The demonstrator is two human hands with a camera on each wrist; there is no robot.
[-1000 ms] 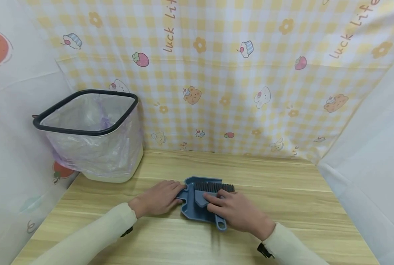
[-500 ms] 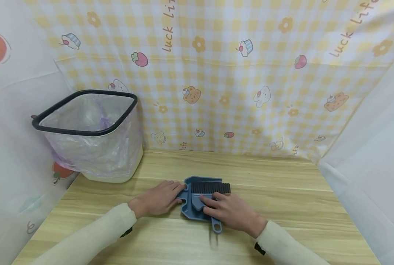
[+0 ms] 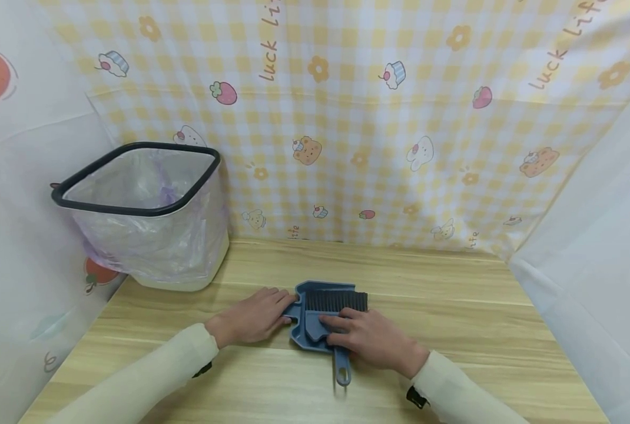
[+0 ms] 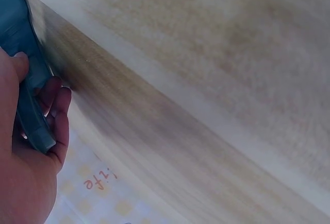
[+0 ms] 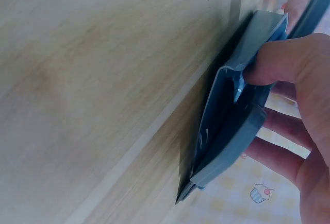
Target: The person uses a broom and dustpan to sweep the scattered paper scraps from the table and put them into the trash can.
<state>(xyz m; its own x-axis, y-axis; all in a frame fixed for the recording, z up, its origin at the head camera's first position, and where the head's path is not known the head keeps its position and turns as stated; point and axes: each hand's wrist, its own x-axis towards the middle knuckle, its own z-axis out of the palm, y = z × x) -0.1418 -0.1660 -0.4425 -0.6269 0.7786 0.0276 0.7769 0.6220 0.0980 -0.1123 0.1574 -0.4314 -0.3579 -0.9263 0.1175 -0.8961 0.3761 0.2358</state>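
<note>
A blue dustpan point(image 3: 300, 290) lies flat on the wooden table, its opening facing right. My left hand point(image 3: 257, 316) grips its short handle; in the left wrist view, fingers curl round that handle point(image 4: 35, 118). Over the pan is a blue hand brush point(image 3: 317, 327) with dark bristles pointing away from me. My right hand point(image 3: 375, 340) holds the brush from the right, and the brush's looped handle sticks out towards me below the fingers. The right wrist view shows the thumb and fingers on either side of the brush point(image 5: 234, 144). Part of the pan's floor is hidden beneath the brush.
A bin point(image 3: 209, 235) with a black rim and a clear liner stands at the table's back left. Behind the wooden table point(image 3: 426, 277) hangs a yellow checked cloth point(image 3: 347, 118). White sheets point(image 3: 601, 235) close off both sides.
The right hand has drawn the brush left, deeper over the dustpan, and its looped handle has shifted towards me. The left hand and dustpan hold still.
</note>
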